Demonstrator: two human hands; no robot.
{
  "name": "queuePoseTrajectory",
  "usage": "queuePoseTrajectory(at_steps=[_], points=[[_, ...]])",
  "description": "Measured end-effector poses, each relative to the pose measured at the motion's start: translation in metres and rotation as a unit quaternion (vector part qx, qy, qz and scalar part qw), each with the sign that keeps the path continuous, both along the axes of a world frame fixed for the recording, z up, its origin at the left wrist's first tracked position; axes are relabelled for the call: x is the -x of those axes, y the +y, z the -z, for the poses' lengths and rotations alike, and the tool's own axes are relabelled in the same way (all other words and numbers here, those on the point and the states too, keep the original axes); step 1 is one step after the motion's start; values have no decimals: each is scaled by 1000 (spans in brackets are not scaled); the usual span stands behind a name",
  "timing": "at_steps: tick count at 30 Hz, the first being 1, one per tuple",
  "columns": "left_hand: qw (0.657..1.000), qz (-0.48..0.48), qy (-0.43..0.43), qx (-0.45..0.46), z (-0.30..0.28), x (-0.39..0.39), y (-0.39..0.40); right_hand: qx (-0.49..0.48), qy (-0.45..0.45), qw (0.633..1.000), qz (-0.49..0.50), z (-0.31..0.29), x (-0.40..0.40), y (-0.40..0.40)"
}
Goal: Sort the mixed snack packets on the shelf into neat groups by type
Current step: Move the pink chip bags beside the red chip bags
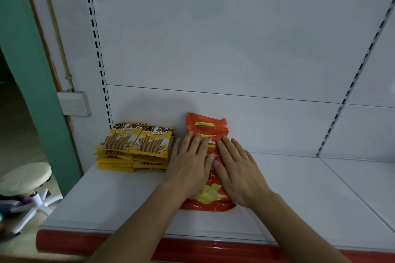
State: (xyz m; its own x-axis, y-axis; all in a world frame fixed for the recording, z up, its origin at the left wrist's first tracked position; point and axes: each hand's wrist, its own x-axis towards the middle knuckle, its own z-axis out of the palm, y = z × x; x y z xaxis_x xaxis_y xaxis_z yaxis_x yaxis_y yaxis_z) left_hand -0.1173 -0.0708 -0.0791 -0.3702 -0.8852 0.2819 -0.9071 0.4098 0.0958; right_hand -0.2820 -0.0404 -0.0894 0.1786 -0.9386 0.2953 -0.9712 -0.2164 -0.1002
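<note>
Sorting near done: yellow wafer-roll packets (136, 145) stacked at 9 o'clock, left hand (190, 162) and right hand (237, 168) flat, fingers straight, pressing orange crisp packets (208, 132).

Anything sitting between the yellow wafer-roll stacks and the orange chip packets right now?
Only the left hand, which lies over that gap and the orange chip packets; beyond its fingertips, bare shelf separates them from the yellow wafer-roll stacks. Head view.

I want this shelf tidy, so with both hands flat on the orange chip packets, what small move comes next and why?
Probably nudge the orange chip packets square: the back one sits skewed. Both the left hand and the right hand already rest flat on top, and the yellow wafer-roll stacks beside them look neat.
</note>
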Motion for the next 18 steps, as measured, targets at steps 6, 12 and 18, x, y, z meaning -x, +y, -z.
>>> queuePoseTrajectory(at_steps=[6,12,18], points=[[998,-12,49,44,-10,3,3,49,-3,998,43,-6,6,4],[996,8,70,52,-20,19,7,69,29,991,107,-12,32,27],[992,56,96,61,-30,74,37,78,21,982,168,-26,82,72]])
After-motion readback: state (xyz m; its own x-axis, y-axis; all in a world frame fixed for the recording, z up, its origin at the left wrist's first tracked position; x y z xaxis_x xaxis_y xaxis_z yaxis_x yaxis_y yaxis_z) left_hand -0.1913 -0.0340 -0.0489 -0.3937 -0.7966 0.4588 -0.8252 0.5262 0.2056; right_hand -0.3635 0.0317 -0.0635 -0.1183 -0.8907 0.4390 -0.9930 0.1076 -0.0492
